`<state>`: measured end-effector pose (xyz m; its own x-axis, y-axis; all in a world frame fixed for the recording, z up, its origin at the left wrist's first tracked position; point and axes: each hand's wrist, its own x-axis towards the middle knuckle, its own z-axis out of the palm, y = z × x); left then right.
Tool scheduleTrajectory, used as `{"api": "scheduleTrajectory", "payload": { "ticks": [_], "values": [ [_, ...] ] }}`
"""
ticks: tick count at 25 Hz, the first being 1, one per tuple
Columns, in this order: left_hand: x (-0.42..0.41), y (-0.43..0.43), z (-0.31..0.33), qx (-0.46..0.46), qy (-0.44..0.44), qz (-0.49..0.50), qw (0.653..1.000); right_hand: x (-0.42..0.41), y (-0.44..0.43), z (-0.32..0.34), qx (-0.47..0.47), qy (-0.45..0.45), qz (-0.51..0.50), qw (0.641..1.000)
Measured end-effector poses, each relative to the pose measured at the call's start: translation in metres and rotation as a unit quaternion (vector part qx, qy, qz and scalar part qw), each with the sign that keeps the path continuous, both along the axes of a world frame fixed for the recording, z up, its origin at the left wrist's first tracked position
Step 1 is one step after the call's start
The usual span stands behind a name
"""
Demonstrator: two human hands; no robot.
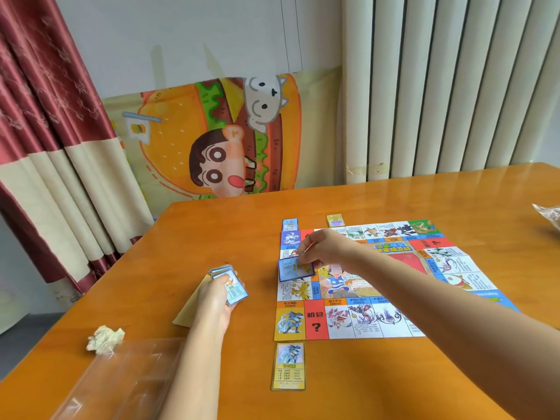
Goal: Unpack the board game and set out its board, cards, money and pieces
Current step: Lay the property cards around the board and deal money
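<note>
Orange table (212, 231): board (357, 322) lies flat. I see the left hand (213, 298) gripping the card deck (235, 287) left of it; right hand (321, 247) pinches a blue card (292, 269) above the board's left edge.

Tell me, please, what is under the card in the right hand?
The game board, at its left edge, lies under the blue-bordered card pinched by the right hand. The square beneath is covered.

A home room: curtains (45, 147), cartoon wall cloth (212, 131), wooden table (212, 231).
</note>
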<state>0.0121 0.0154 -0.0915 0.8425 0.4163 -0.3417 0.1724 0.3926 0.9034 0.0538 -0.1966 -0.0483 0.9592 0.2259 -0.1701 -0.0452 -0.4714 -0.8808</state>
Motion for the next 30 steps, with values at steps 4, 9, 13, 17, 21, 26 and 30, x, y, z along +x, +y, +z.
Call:
{"api": "scheduleTrajectory", "payload": {
  "ticks": [4, 9, 13, 17, 21, 26, 30],
  "values": [
    [-0.006, 0.0, 0.004, -0.033, -0.044, 0.049, 0.997, 0.001, 0.031, -0.005, -0.03, 0.028, 0.064, 0.997],
    [-0.015, 0.006, 0.016, -0.144, -0.152, 0.123, 0.97, -0.005, 0.072, -0.012, -0.13, -0.015, 0.096, 0.987],
    [-0.017, 0.01, 0.019, -0.163, -0.181, 0.141, 0.96, -0.007, 0.088, -0.016, -0.222, -0.05, 0.147, 0.963],
    [-0.017, 0.011, 0.019, -0.174, -0.159, 0.13, 0.963, -0.003, 0.091, -0.019, -0.268, -0.085, 0.157, 0.947],
    [-0.019, 0.007, 0.022, -0.164, -0.143, 0.118, 0.969, 0.008, 0.086, -0.019, -0.307, -0.094, 0.114, 0.94],
    [-0.023, 0.008, 0.026, -0.169, -0.116, 0.106, 0.973, 0.012, 0.079, -0.019, -0.328, -0.089, 0.089, 0.936],
    [-0.025, 0.007, 0.028, -0.179, -0.114, 0.095, 0.973, 0.012, 0.076, -0.012, -0.339, -0.08, 0.093, 0.933]
  ]
}}
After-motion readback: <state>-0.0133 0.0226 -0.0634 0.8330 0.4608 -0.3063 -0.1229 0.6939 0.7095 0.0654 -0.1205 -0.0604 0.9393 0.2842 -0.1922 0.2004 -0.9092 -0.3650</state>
